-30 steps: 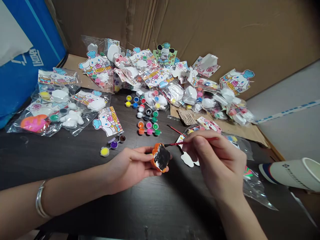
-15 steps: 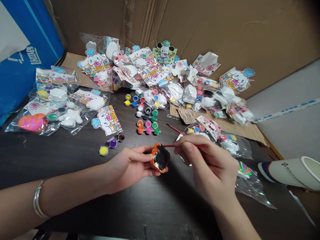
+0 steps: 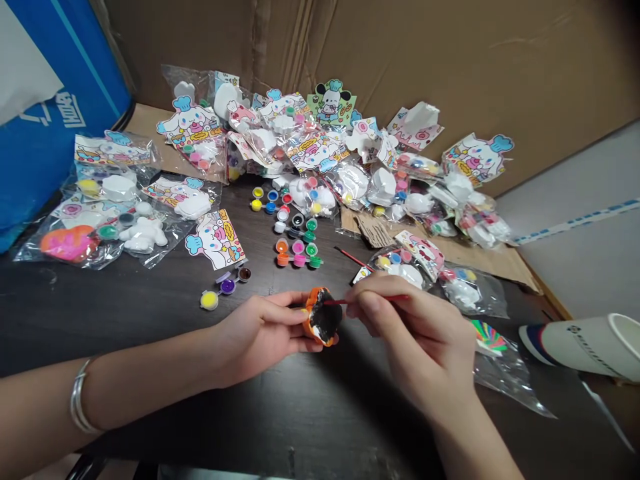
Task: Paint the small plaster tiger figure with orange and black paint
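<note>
My left hand (image 3: 273, 325) grips a small figurine (image 3: 327, 323) by its left edge, thumb in front and fingers behind. Its rim is orange and its hollow-looking face is mostly black, with white patches at the lower left. In my right hand (image 3: 417, 333) is a thin red paintbrush (image 3: 345, 301), pinched between thumb and fingers, its tip against the black area. Behind the figurine stand open paint pots (image 3: 299, 248) in orange, pink and green, with more rows beyond. Nearer my left hand lies a strip with yellow, purple and brown paint pots (image 3: 227, 286).
Clear bags with white figurines and printed cards (image 3: 320, 150) are heaped along the back by a cardboard wall (image 3: 450, 60). More bags (image 3: 120, 220) lie at left, beside a blue bag (image 3: 30, 160). A paper cup (image 3: 580, 343) stands at right. Another red brush (image 3: 350, 256) rests behind my right hand.
The brush tip has moved slightly down and inward over the black face. The figurine seems turned a little, and the whole view has shifted slightly.
</note>
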Demonstrator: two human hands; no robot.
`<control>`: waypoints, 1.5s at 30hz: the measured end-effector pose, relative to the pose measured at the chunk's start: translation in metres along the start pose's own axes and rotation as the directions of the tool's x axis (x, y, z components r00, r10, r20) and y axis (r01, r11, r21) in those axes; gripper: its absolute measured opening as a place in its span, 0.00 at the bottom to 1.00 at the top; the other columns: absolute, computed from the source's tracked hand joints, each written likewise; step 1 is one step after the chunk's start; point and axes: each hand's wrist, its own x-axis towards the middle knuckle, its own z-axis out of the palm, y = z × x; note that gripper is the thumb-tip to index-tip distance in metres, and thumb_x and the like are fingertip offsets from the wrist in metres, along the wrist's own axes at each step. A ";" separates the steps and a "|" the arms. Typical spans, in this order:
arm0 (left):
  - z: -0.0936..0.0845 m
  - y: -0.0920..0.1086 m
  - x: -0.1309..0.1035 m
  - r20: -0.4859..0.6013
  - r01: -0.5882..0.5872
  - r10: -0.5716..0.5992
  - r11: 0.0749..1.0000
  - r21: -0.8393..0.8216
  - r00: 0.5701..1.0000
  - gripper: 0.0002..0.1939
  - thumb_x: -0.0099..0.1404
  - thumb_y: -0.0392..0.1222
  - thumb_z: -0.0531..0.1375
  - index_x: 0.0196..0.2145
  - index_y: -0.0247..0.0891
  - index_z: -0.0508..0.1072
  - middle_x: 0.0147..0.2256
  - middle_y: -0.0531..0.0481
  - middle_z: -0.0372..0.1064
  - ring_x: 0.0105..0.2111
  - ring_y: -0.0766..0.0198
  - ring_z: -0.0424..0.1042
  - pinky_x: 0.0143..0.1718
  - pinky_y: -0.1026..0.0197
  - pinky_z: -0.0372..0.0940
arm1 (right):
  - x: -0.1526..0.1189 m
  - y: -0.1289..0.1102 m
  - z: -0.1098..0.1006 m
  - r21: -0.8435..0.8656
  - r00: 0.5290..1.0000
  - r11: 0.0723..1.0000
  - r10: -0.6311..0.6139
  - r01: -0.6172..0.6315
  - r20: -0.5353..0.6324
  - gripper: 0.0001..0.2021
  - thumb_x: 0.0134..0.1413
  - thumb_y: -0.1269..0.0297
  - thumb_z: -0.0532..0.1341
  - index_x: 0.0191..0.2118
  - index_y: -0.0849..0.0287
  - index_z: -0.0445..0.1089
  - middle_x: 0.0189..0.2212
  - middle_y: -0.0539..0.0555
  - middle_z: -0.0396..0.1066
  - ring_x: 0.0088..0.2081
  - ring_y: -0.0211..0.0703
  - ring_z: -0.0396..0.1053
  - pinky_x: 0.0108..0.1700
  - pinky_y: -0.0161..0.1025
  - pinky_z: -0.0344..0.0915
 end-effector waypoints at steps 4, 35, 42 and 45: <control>-0.001 -0.001 0.001 -0.008 0.007 -0.007 1.000 0.024 1.000 0.14 0.55 0.33 0.58 0.41 0.32 0.72 0.40 0.44 0.70 0.46 0.55 0.67 0.53 0.52 0.54 | 0.000 -0.001 0.001 0.003 0.995 0.999 -0.047 0.047 -0.092 0.08 0.61 0.70 0.55 0.32 0.56 0.69 0.23 0.50 0.69 0.23 0.37 0.65 0.21 0.35 0.58; -0.007 0.000 0.002 0.069 0.016 -0.012 0.998 -0.064 0.998 0.13 0.56 0.35 0.61 0.40 0.29 0.72 0.36 0.44 0.71 0.40 0.59 0.68 0.46 0.57 0.55 | 0.002 -0.003 -0.004 0.244 0.992 0.966 0.063 -0.088 0.110 0.11 0.63 0.68 0.55 0.30 0.57 0.69 0.22 0.48 0.67 0.23 0.33 0.63 0.23 0.30 0.60; -0.008 -0.001 0.003 0.075 0.010 -0.006 0.999 -0.052 0.997 0.11 0.56 0.36 0.60 0.39 0.32 0.73 0.36 0.46 0.71 0.40 0.60 0.69 0.46 0.58 0.56 | 0.001 -0.002 -0.003 0.224 0.992 0.972 0.048 -0.072 0.113 0.11 0.63 0.68 0.54 0.30 0.56 0.68 0.22 0.48 0.66 0.23 0.34 0.63 0.23 0.31 0.60; -0.009 -0.001 0.003 0.074 0.009 -0.005 0.999 -0.047 0.997 0.11 0.56 0.36 0.60 0.39 0.32 0.73 0.34 0.47 0.71 0.41 0.59 0.69 0.46 0.58 0.56 | 0.001 -0.001 -0.002 0.230 0.993 0.971 0.043 -0.067 0.105 0.10 0.63 0.70 0.53 0.32 0.56 0.69 0.23 0.49 0.67 0.24 0.35 0.64 0.24 0.31 0.62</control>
